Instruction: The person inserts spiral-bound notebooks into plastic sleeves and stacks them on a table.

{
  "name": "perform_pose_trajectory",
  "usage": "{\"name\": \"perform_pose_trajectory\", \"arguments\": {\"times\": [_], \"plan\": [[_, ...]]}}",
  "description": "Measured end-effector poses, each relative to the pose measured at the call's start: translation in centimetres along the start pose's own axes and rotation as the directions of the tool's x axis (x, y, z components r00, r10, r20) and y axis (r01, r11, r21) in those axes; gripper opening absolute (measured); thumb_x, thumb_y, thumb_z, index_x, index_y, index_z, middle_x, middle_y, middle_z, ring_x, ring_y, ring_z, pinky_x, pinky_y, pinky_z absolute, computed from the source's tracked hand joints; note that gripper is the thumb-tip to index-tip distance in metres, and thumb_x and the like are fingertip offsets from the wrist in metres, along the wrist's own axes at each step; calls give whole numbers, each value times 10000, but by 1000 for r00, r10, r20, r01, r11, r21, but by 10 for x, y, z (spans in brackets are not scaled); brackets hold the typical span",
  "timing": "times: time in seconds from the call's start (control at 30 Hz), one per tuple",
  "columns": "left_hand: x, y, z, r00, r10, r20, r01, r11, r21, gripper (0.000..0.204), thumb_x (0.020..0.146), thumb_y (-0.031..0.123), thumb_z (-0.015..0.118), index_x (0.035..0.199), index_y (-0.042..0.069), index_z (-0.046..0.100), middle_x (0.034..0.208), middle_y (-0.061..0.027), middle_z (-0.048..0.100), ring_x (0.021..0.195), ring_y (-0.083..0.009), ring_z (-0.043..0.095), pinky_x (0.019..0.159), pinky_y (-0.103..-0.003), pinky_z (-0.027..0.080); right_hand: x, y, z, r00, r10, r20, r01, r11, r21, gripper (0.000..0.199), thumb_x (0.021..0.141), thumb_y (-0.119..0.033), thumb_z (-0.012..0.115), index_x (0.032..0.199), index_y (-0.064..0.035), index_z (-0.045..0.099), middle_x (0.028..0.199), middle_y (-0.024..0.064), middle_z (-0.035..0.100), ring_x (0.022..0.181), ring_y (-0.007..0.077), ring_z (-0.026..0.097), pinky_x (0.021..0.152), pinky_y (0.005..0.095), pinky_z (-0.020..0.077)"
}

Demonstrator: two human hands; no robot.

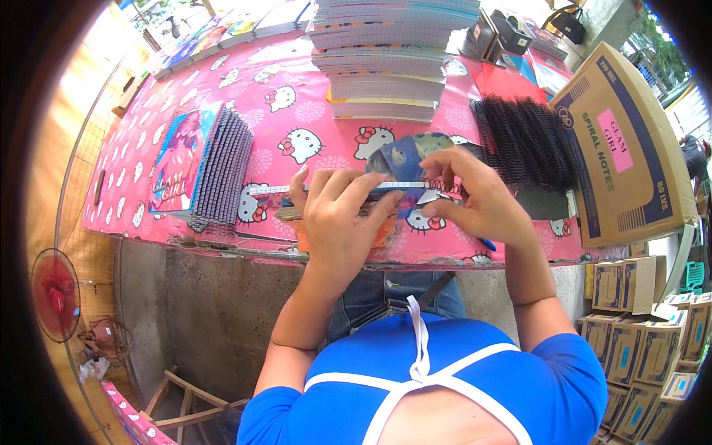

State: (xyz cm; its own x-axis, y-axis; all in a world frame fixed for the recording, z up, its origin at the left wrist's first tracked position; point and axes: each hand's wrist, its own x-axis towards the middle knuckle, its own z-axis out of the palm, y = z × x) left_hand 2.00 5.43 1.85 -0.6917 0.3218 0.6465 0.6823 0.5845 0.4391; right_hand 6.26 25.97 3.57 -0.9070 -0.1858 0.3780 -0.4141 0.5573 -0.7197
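— Pink cartoon-cat cloth covers the table [297, 104], right? What's on it?

— Yes. Tall stacks of notebooks [386, 67] stand at the far edge, a row of bound notebooks [215, 167] lies on its side to my left, and a heap of black spiral coils [523, 141] sits to my right, just beside a big cardboard box [630, 148].

— And what are you holding?

— A notebook [404, 159] with a blue patterned cover, held up over the near edge of the table, between the two piles. My left hand [337, 222] is clamped on its lower edge, thumb behind and fingers folded over the front.

— And the other hand?

— My right hand [475, 196] is at the notebook's right end. Thumb and forefinger are pinched on a thin wire coil [443, 185] that lies along the notebook's punched edge.

— Anything under your hands?

— Something orange [382, 236] shows just below my left hand, but I can't tell what it is. More small cartons [638, 326] are stacked off to my right, below table height, and a red fan [55, 293] stands low on my left.
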Motion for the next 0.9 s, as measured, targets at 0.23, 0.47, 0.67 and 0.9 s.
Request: {"name": "perform_pose_trajectory", "arguments": {"times": [0.23, 0.47, 0.67, 0.9], "plan": [[-1, -3, 2, 999, 48, -14, -48, 999, -10, 189, 699, 214, 770, 853, 126, 706, 801, 3, 638, 816, -176, 573, 963, -412, 276, 3, -4, 1, 997, -74, -23, 70, 987, -144, 195, 797, -73, 647, 986, -51, 605, 848, 114, 579, 746, 317, 602, 627, 392, 475], [-5, -3, 1, 999, 49, -22, -50, 998, -32, 181, 690, 208, 778, 845, 140, 713, 795, 21, 641, 800, -170, 572, 966, -420, 276, 7, -11, 5, 990, -141, 6, 138, 957, -255, 155, 834, -94, 625, 982, -47, 630, 830, 113, 616, 765, 321, 624, 626, 399, 496], [-13, -6, 0, 996, 72, -45, -74, 996, -44, 222, 671, 220, 793, 864, 141, 717, 819, 31, 659, 785, -159, 572, 956, -414, 290, 59, 44, -28, 973, 11, 232, 27, 987, -160, 264, 813, -190, 669, 980, 2, 602, 848, 178, 633, 832, 336, 648, 735, 410, 517], [-10, -5, 2, 992, 32, -124, -44, 994, -96, 364, 632, 239, 821, 918, 95, 647, 803, -4, 640, 783, -208, 581, 928, -423, 322, 33, 139, -4, 978, 177, 111, -70, 779, -623, 523, 711, -240, 715, 1135, 4, 531, 907, 191, 650, 854, 386, 633, 727, 441, 510]]}}
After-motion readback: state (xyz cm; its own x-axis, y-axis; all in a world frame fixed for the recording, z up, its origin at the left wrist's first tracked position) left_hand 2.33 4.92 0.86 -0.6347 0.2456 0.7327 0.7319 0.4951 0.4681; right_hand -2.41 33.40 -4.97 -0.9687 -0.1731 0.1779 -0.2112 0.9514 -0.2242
